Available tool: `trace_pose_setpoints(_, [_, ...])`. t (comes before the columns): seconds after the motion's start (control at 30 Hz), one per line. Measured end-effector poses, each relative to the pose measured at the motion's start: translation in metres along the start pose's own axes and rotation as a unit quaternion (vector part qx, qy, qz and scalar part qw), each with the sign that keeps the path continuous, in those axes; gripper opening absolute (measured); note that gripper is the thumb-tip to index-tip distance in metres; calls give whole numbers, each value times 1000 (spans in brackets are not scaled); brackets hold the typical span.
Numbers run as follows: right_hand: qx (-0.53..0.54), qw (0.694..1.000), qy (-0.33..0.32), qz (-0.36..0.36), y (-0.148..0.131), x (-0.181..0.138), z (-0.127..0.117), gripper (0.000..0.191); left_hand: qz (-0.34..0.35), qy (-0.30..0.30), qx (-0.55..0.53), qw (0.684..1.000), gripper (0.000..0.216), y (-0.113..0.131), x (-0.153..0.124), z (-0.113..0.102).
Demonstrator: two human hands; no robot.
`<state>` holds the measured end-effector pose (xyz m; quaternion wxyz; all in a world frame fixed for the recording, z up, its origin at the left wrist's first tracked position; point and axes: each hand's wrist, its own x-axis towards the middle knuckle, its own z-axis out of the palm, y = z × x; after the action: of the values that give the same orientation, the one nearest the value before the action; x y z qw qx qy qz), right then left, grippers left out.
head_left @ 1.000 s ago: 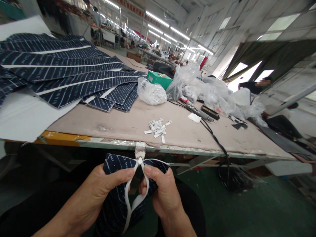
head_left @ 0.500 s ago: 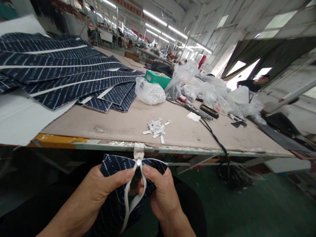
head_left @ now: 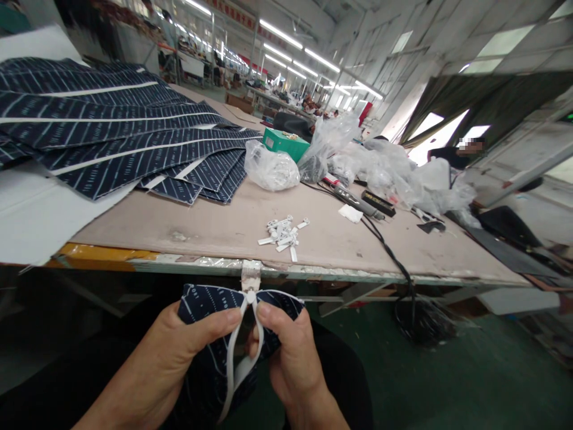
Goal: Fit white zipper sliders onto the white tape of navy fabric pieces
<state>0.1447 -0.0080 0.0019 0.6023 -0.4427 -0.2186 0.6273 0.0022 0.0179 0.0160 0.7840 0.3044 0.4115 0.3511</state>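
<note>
Here, left hand (head_left: 179, 343) and right hand (head_left: 296, 352) (thumbs angled inward) pinch the striped navy fabric (head_left: 210, 303) along its white strips (head_left: 230, 361)

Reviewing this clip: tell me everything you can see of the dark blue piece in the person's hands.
The dark blue piece looks like woven fabric, printed with pale lines and lettering. White strips edge its opening, spread apart below and meeting at a small white fitting by the bracket on the table edge; contact there is unclear. The left hand and right hand grip either side, thumbs on top near the strips. Its lower part hangs in shadow.
</note>
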Motion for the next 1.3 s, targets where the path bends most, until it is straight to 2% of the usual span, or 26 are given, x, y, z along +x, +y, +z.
trace_pose_setpoints(0.1, [1,1000,-16,-7,2,1,-2,33,2,2,-24,1000,20,-1,1,2])
trace_pose_setpoints(0.23, [11,1000,1,8,1,0,1,34,12,7,-32,999,16,-2,3,2])
trace_pose_setpoints(0.47, [10,1000,13,13,-3,-2,4,32,-8,10,-53,999,17,-1,0,2])
trace_pose_setpoints(0.7, [38,999,5,18,1,-2,2,32,14,26,-20,999,18,-2,3,1])
trace_pose_setpoints(0.9, [51,998,-3,-26,7,-2,1,28,27,60,44,997,26,0,4,-3])
trace_pose_setpoints(1.07, [46,998,10,-40,7,2,6,30,35,78,69,994,24,5,9,-1])
trace_pose_setpoints(1.17, [19,999,14,-45,6,4,2,31,22,77,78,994,27,7,10,-1])
trace_pose_setpoints(1.3, [-113,990,-22,-85,1,0,-16,29,-3,76,104,992,38,6,2,-7])
